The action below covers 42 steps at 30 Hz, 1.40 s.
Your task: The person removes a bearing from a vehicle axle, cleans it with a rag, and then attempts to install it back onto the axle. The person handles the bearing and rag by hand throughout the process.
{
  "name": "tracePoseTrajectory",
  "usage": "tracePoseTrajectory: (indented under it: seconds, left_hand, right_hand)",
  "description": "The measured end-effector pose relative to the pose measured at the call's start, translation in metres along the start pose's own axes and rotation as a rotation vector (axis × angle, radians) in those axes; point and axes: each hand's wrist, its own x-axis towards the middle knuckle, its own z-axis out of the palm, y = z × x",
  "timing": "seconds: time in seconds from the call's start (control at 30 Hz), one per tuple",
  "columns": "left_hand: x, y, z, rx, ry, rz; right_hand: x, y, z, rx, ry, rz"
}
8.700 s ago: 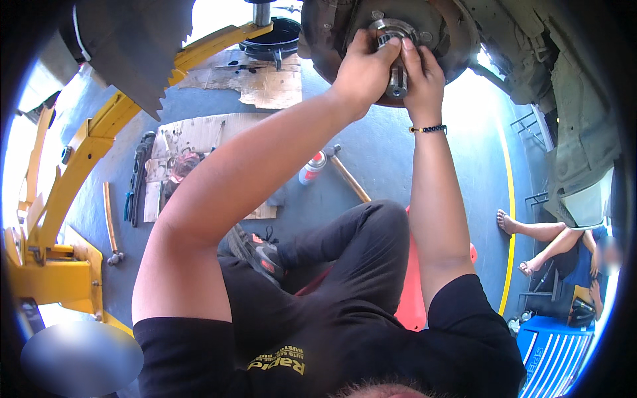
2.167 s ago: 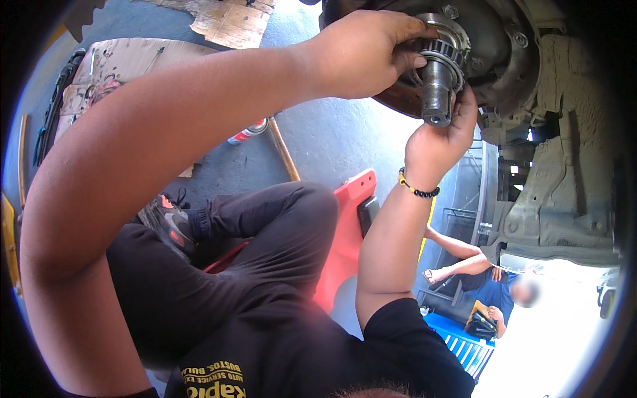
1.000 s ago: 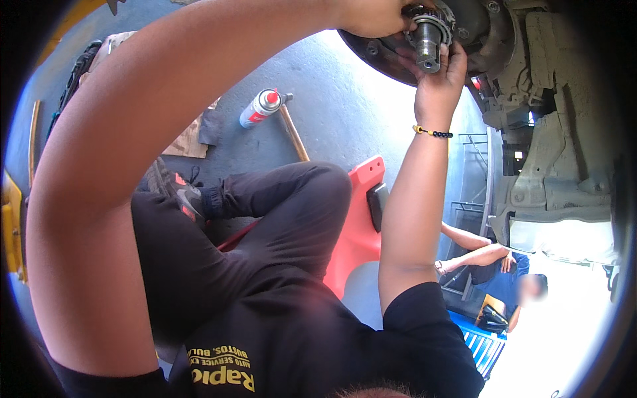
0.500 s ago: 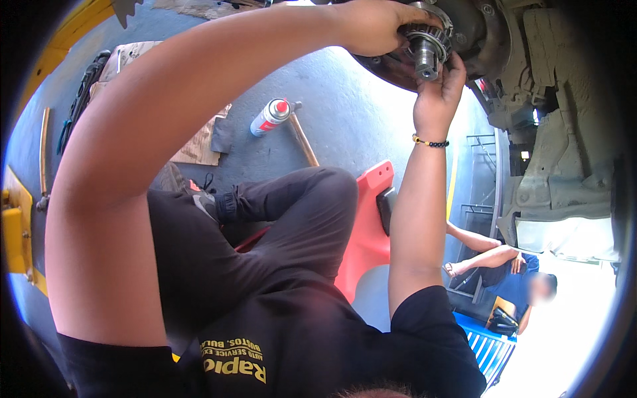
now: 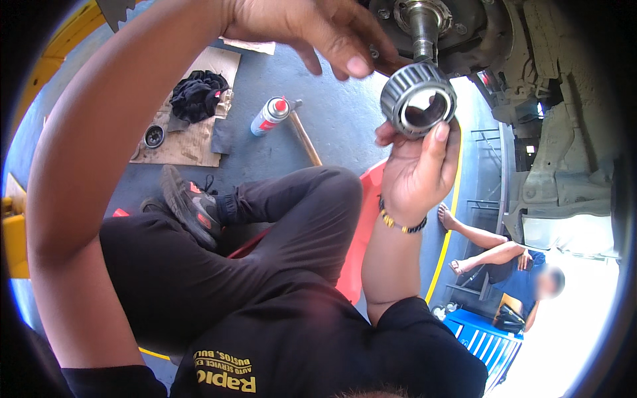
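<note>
A tapered roller bearing (image 5: 400, 91) is tilted in my right hand (image 5: 421, 176), its bore facing me. The thumb and fingers grip the ring's lower edge. Just behind the bearing, a bare metal spindle (image 5: 423, 33) sticks out of the dark wheel backing plate (image 5: 458, 56). To the left of the bearing hangs my left hand (image 5: 312, 30), fingers apart and holding nothing that I can see. Some of its fingertips come close to the bearing's upper left side; whether they touch it I cannot tell.
A spray can (image 5: 269, 116) and a hammer (image 5: 305, 139) are on the floor beyond my knee. Cardboard (image 5: 189, 152) carries a black cloth (image 5: 198, 96) and a round cup-like part (image 5: 154, 136). Vehicle underbody (image 5: 554, 146) fills the right. A person (image 5: 511, 278) sits near a blue tool chest (image 5: 484, 335).
The bearing has come off the spindle toward me, carried by my right hand. My left hand has let go of it and moved left, its fingers spreading.
</note>
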Motion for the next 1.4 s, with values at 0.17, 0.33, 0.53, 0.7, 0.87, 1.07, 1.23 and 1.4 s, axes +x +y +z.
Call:
tracePoseTrajectory:
  seconds: [0.17, 0.33, 0.53, 0.7, 0.87, 1.07, 1.23, 1.4]
  left_hand:
    - [-0.023, 0.020, 0.073, -0.236, 0.134, 0.000]
    - [-0.017, 0.022, 0.082, -0.291, 0.121, -0.008]
    - [-0.010, 0.025, 0.082, -0.278, 0.107, 0.079]
    - [-0.010, 0.034, 0.084, -0.197, 0.148, 0.062]
    - [0.000, 0.033, 0.101, -0.256, 0.169, 0.092]
    - [-0.016, 0.056, 0.137, -0.506, 0.502, 0.075]
    - [-0.077, 0.062, 0.111, -0.581, 0.436, 0.071]
    - [-0.149, -0.017, 0.099, -0.582, 0.752, 0.222]
  right_hand:
    - [-0.027, -0.025, 0.015, 0.159, -0.035, 0.170]
    - [-0.033, -0.026, 0.011, 0.280, -0.006, 0.126]
    - [-0.034, -0.035, 0.003, 0.008, 0.084, -0.057]
    - [-0.022, -0.041, 0.000, -0.194, 0.117, -0.277]
    - [-0.009, -0.038, -0.006, -0.406, 0.189, -0.497]
    - [-0.006, -0.013, 0.008, -0.410, 0.123, -0.644]
    - [0.007, 0.014, 0.049, -0.419, -0.367, -0.636]
    - [-0.011, 0.080, 0.127, -0.246, -0.526, -0.576]
